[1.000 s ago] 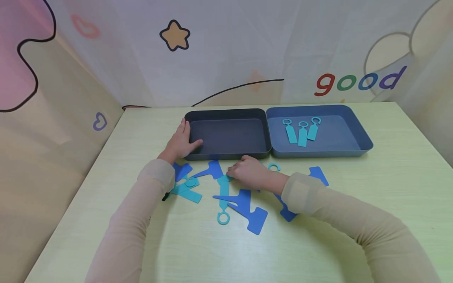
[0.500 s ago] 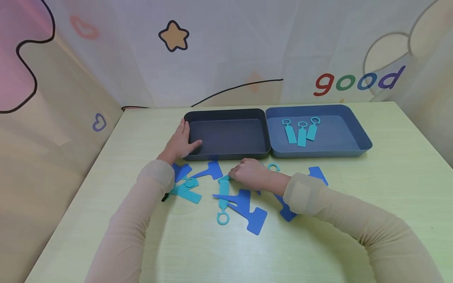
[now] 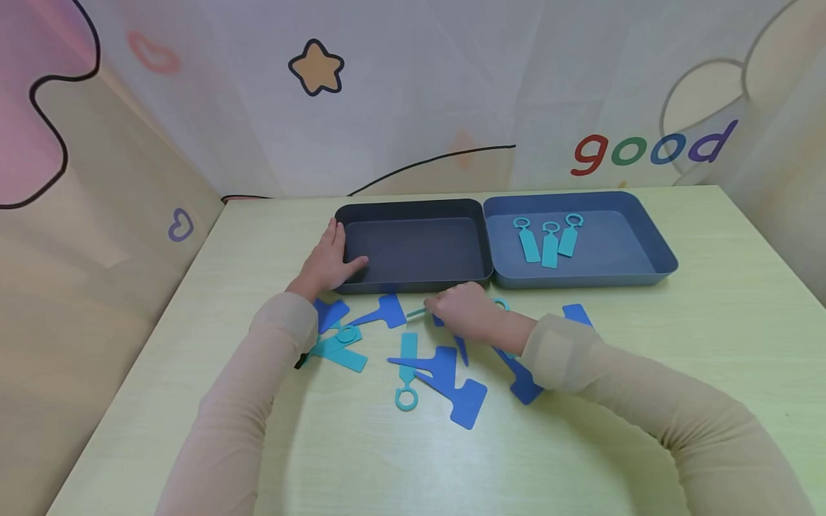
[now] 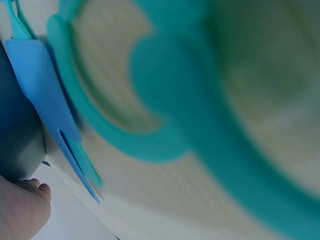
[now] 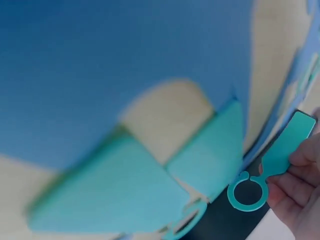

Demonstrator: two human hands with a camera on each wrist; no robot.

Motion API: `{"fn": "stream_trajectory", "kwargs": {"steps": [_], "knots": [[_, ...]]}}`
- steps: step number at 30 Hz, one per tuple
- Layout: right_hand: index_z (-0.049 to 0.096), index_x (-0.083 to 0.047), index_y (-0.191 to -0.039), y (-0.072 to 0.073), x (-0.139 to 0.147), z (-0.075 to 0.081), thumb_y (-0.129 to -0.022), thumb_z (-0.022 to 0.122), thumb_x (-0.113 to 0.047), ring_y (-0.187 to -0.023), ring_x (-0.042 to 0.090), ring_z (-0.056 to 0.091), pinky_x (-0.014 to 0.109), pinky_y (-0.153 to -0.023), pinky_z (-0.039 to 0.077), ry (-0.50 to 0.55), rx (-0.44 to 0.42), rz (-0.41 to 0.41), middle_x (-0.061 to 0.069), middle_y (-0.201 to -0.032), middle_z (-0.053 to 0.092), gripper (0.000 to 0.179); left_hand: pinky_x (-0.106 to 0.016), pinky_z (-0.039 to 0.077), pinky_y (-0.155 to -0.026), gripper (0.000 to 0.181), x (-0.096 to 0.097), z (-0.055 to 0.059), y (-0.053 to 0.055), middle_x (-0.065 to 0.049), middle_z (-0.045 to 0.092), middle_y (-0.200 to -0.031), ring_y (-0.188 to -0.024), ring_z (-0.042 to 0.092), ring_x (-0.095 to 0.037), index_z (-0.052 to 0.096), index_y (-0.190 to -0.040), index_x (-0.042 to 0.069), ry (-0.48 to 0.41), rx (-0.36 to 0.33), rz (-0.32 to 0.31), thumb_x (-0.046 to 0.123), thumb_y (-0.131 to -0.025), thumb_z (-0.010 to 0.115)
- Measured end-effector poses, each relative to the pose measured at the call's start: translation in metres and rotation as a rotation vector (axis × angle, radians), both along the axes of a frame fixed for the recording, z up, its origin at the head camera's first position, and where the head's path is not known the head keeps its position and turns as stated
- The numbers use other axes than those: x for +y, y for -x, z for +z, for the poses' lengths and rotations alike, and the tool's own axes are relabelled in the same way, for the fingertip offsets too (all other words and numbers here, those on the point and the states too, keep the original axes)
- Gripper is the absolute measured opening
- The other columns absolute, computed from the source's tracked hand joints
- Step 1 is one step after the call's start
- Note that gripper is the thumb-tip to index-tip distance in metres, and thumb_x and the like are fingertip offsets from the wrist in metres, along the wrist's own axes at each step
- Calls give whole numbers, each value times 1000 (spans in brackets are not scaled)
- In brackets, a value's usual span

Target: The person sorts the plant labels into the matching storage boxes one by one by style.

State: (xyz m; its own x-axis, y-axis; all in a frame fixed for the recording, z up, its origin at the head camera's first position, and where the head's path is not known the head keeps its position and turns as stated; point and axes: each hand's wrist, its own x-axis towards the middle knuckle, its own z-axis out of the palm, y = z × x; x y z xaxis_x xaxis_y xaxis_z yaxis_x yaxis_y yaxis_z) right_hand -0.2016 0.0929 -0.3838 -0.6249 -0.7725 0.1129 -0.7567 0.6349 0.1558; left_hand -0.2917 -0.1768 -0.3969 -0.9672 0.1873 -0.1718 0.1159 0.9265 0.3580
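In the head view my left hand (image 3: 325,261) rests at the left corner of the black tray (image 3: 413,287). Its fingers lie straight along the side, and the thumb reaches over the rim. My right hand (image 3: 467,312) is just in front of that tray, pinching a turquoise hook-ring tag (image 5: 287,147) between thumb and fingers. Only a thin edge of this tag shows in the head view. Below the hand lie another turquoise tag (image 3: 408,345) and blue T-shaped plant labels (image 3: 470,401). More turquoise tags (image 3: 348,357) overlap beside the left forearm.
A blue-grey tray (image 3: 645,276) adjoins the black one on the right, with three turquoise tags (image 3: 550,251) inside. Other blue labels (image 3: 387,309) are scattered in front of the trays, some partly under the right forearm. A printed curtain (image 3: 419,107) stands behind the table (image 3: 723,301).
My right hand has lifted slightly and shifted right, and a turquoise tag has come up off the pile in its fingers. A blue label beneath now shows more. The left hand stays put.
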Motion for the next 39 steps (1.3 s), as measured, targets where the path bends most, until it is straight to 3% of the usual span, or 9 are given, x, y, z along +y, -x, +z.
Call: {"fn": "stream_trajectory", "kwargs": {"steps": [6, 9, 13, 17, 20, 24, 28, 32, 39], "knots": [[74, -9, -104, 5, 6, 20, -92, 57, 1, -59, 18, 62, 25, -43, 43, 100, -150, -130, 7, -85, 76, 23, -47, 12, -125, 93, 1, 0, 0, -19, -13, -165, -154, -2, -34, -5, -155, -5, 1, -1, 5, 48, -99, 47], [73, -3, -111, 10, 13, 30, -92, 55, 3, -62, 19, 63, 26, -51, 49, 241, -254, -167, 12, -95, 77, 27, -47, 12, -125, 93, 0, 0, 0, -20, -13, -165, -154, -2, -35, -6, -155, -5, 2, 0, 6, 48, -99, 47], [71, 4, -111, 21, 25, 39, -93, 52, 3, -62, 21, 60, 31, -64, 52, 444, -376, -214, 18, -95, 75, 26, -47, 12, -125, 93, 0, -1, 0, -19, -13, -165, -154, -2, -35, -5, -155, -5, 6, 2, 9, 48, -99, 47], [70, 8, -111, 35, 41, 44, -94, 51, 3, -66, 24, 58, 34, -69, 48, 605, -433, -286, 23, -98, 73, 26, -47, 12, -125, 93, -1, -1, 0, -19, -13, -165, -154, -2, -34, -5, -155, -4, 5, -1, 12, 48, -99, 47], [68, 8, -115, 46, 55, 48, -95, 52, 1, -70, 19, 62, 27, -71, 51, 705, -501, -398, 26, -106, 71, 27, -48, 11, -125, 93, 0, -1, 0, -19, -13, -165, -154, -3, -35, -6, -155, -5, 4, -3, 10, 48, -99, 47], [62, 9, -123, 58, 76, 53, -98, 54, -4, -63, 3, 61, 14, -66, 53, 878, -625, -569, 28, -113, 67, 30, -47, 11, -125, 93, 0, 0, -1, -19, -13, -165, -154, -3, -35, -6, -155, -5, 1, -3, 10, 48, -100, 47], [57, 9, -130, 67, 98, 51, -98, 56, -7, -59, -3, 59, 11, -63, 52, 1041, -695, -691, 12, -96, 68, 35, -47, 11, -125, 92, 1, 1, -2, -19, -13, -165, -154, -2, -35, -6, -155, -4, 0, -2, 13, 48, -100, 47], [53, 8, -135, 74, 118, 44, -99, 55, -10, -59, -2, 60, 12, -64, 53, 1154, -743, -793, -11, -82, 58, 40, -47, 10, -125, 91, 1, 1, -2, -19, -14, -165, -154, -3, -34, -6, -155, -4, 8, -3, 14, 48, -100, 45], [46, 5, -143, 82, 149, 29, -100, 52, -10, -61, -3, 58, 10, -64, 52, 1270, -759, -944, -1, -102, 52, 45, -47, 9, -125, 97, -2, -5, 3, -15, -16, -165, -154, -4, -33, -8, -156, -1, -18, -7, 20, 56, -98, 45]]}}
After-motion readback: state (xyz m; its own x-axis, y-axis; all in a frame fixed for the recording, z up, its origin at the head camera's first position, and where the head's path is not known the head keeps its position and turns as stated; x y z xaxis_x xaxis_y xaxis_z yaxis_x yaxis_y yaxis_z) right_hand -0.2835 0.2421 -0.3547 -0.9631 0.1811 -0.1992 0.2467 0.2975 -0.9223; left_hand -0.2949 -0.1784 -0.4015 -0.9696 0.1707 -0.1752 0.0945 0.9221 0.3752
